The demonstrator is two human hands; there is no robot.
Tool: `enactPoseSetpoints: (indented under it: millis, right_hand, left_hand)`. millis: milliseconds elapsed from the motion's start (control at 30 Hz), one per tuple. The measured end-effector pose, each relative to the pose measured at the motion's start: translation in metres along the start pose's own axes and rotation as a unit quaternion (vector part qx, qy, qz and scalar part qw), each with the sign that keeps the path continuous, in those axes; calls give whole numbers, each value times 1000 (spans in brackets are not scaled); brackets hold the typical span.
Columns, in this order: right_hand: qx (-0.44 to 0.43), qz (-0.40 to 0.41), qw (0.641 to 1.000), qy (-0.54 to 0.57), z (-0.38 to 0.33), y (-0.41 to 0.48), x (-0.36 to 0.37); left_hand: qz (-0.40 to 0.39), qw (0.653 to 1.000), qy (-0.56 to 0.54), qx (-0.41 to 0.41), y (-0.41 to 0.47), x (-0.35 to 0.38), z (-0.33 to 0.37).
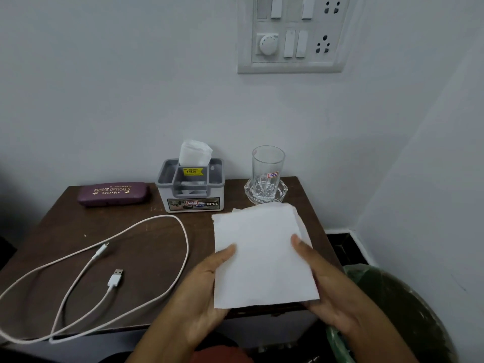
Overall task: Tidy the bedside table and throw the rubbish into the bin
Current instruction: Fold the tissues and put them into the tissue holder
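A flat white tissue (259, 252) is held above the near right part of the dark wooden bedside table (146, 247). My left hand (207, 286) grips its left edge, thumb on top. My right hand (322, 289) grips its right edge the same way. A bin (403, 310) lined with a green bag stands on the floor to the right of the table, just below my right forearm. A white USB cable (110, 258) lies in loose loops over the table's left half, both plugs showing.
Along the back of the table stand a purple glasses case (114, 193), a grey tissue holder (191, 187) with a tissue sticking up, and a clear glass (267, 171) in a glass dish. A switchboard (293, 32) is on the wall above.
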State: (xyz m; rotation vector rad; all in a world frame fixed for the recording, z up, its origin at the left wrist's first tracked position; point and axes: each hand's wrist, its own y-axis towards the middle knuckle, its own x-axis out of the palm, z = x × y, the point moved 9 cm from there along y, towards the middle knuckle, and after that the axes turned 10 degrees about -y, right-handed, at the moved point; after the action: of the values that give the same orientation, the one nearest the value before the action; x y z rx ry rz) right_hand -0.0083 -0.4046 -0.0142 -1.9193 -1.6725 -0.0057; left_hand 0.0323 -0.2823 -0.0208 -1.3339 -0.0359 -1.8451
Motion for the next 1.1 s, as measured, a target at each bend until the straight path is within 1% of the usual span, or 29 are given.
enactPoseSetpoints:
  millis: [100,167,233,333,433,533,600,700,800,867,967,1033,1100]
  right_hand:
    - [5,22,998,-56,12,12,-8]
    - [-1,33,997,-76,11,18,-11]
    - [-6,31,995,-91,9,21,-11]
    - [-18,26,992,-124,3,22,-8]
    - [-24,20,993,-116,-3,22,-9]
    - [-20,18,995,-95,-3,22,-11]
    - [-19,13,992,-127,1,20,-8]
    - [-38,18,986,-163,-1,17,-7]
    - [-57,15,982,-177,-9,14,-8]
    - [-69,-10,978,-194,-16,12,-3]
    - [-88,-32,955,-282,-27,6,7]
    - [-102,-34,935,-337,-35,4,11]
    - [-122,-43,923,-363,-42,2,15]
  left_hand:
    - [36,995,89,28,-6,-11,10]
    - [57,983,164,57,-9,-17,20]
    - [63,969,227,74,-10,-20,27]
    - [45,955,285,73,-10,-18,33]
    - [28,954,288,79,-10,-16,39]
    - [39,965,248,70,-8,-23,32]
    - [51,965,249,69,-7,-28,25]
    - [59,957,267,94,-8,-27,27]
    - [44,953,279,113,-10,-20,35]
    - [31,952,278,126,-13,-13,42]
    - [15,947,285,145,-18,-7,53]
    - [-20,946,291,140,-22,0,56]
    - [-60,937,315,141,-27,8,59]
